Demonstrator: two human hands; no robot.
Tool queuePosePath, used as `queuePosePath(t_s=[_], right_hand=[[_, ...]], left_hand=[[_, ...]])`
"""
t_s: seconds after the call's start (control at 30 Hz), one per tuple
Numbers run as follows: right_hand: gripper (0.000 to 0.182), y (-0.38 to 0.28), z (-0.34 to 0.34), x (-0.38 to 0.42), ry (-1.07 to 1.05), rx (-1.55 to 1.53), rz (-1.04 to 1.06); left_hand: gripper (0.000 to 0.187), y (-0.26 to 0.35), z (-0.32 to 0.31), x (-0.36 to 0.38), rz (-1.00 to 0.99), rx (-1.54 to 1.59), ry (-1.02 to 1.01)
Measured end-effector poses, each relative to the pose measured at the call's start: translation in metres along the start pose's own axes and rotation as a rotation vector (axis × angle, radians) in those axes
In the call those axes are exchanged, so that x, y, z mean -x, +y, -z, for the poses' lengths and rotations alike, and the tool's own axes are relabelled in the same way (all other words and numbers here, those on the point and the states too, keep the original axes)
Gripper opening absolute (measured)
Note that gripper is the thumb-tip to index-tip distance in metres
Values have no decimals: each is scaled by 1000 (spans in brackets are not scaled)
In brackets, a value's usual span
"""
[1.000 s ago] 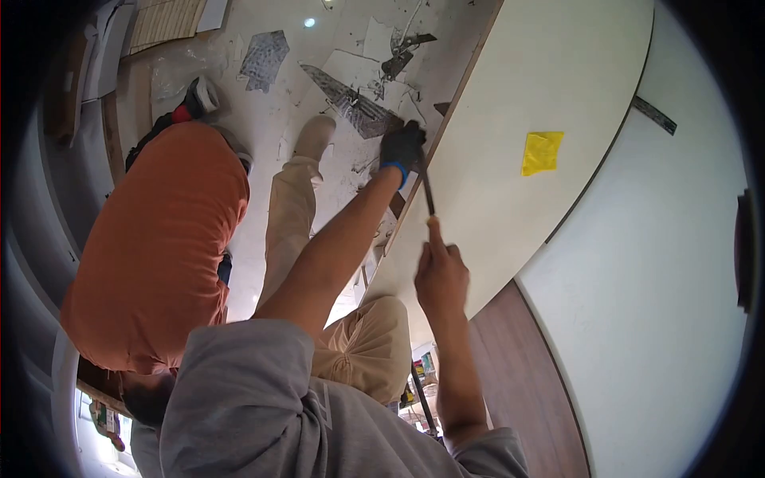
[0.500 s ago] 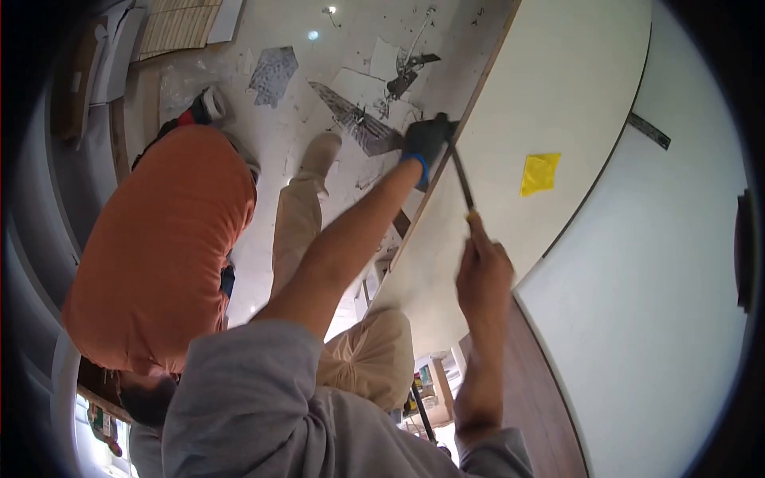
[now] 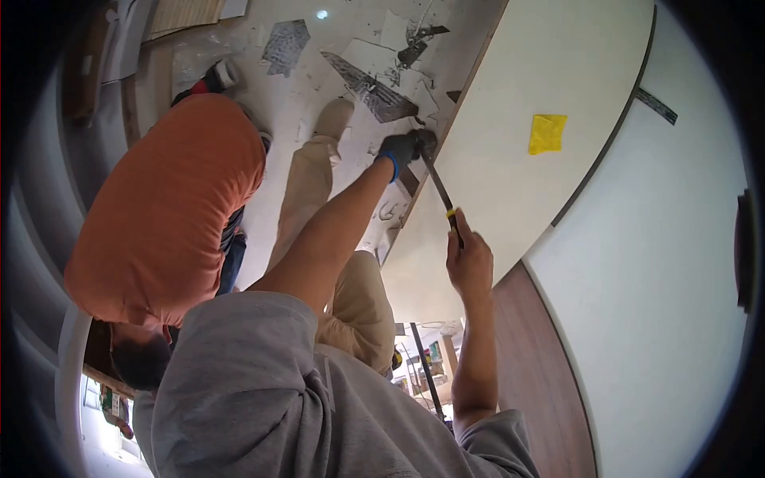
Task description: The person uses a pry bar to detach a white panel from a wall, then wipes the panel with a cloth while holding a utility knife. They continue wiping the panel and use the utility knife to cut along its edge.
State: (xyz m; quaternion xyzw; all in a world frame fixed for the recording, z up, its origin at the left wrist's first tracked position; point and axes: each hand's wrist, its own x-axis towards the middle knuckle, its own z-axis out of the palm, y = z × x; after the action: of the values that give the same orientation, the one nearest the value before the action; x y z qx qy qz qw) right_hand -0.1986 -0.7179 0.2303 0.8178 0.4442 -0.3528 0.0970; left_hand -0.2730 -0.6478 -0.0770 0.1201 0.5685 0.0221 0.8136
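We had our right hand [image 3: 472,267] closed around the lower grip of a hammer [image 3: 440,185], just below its yellow band, with the shaft slanting over the pale panel [image 3: 494,199] and the head at the panel's long edge. Our gloved left hand [image 3: 396,148] was beside that head, fingers curled; we could not tell how tightly, or whether they had hold of anything. We judged the hammer stiff and weighted toward its head, so the grip was the place to take it. The panel looked rigid, broad and a little slippery on its face, easier to steady by the edge, which might chip. A yellow patch [image 3: 547,134] lay on it, dark scraps [image 3: 370,92] lay on the floor [image 3: 335,36], and a co-worker in an orange shirt [image 3: 159,207] bent at our left
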Motion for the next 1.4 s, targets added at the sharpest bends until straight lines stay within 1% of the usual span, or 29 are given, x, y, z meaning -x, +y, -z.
queuePosePath(t_s=[0.07,0.17,0.2,0.3,0.4,0.5,0.53,0.63,0.67,0.7,0.77,0.87,0.93,0.97,1.0,1.07,1.1,1.13,1.2,1.23,1.27,1.37,1.4], right_hand=[[38,4,-7,29,-19,-12,-35],[40,2,-22,70,10,5,-65],[40,5,-26,82,-2,0,-84],[40,13,-40,111,-30,-7,-133],[39,15,-57,125,4,15,-86],[40,13,-57,142,-6,-6,-121],[40,18,-62,148,3,-12,-115],[41,23,-77,157,1,-39,-95],[42,22,-77,161,-15,-51,-99],[42,23,-80,157,-26,-62,-102],[42,31,-117,147,-16,-37,-73],[43,30,-152,129,21,-7,-57],[44,26,-154,124,64,-7,-52],[43,26,-144,131,45,-24,-60],[43,27,-130,140,39,-40,-63],[43,34,-115,162,-16,-64,-92],[42,35,-123,160,-3,-51,-83],[42,37,-138,157,15,-40,-76],[43,41,-174,141,24,-6,-64],[44,35,-180,125,-61,39,-100],[43,35,-183,119,-31,39,-93],[43,36,-173,138,54,-1,-59],[43,38,-162,155,81,-22,-50]], left_hand=[[33,-6,-6,35,56,52,7],[33,-9,-8,75,39,-53,-3],[34,-22,-4,68,51,-120,-22],[35,-45,2,75,-32,-218,-57],[37,-61,7,80,-28,-267,11],[39,-63,3,101,-109,-435,104],[41,-65,-1,110,-136,-337,113],[41,-70,-1,126,-213,-420,157],[42,-75,0,126,-283,-488,187],[41,-82,4,116,-298,-502,197],[40,-108,16,94,-321,-529,210],[37,-127,30,37,-209,-99,116],[36,-119,27,49,-197,-230,132],[35,-106,22,58,-196,-295,136],[35,-104,17,77,-248,-238,93],[34,-102,13,111,-261,-425,96],[34,-104,14,117,-265,-518,97],[33,-132,24,85,-299,-486,121],[32,-176,51,10,-185,-496,196],[32,-179,58,-14,-138,-497,232],[33,-169,64,-15,-80,-772,154],[36,-138,34,63,-266,-291,25],[36,-140,31,69,-251,-248,32]])
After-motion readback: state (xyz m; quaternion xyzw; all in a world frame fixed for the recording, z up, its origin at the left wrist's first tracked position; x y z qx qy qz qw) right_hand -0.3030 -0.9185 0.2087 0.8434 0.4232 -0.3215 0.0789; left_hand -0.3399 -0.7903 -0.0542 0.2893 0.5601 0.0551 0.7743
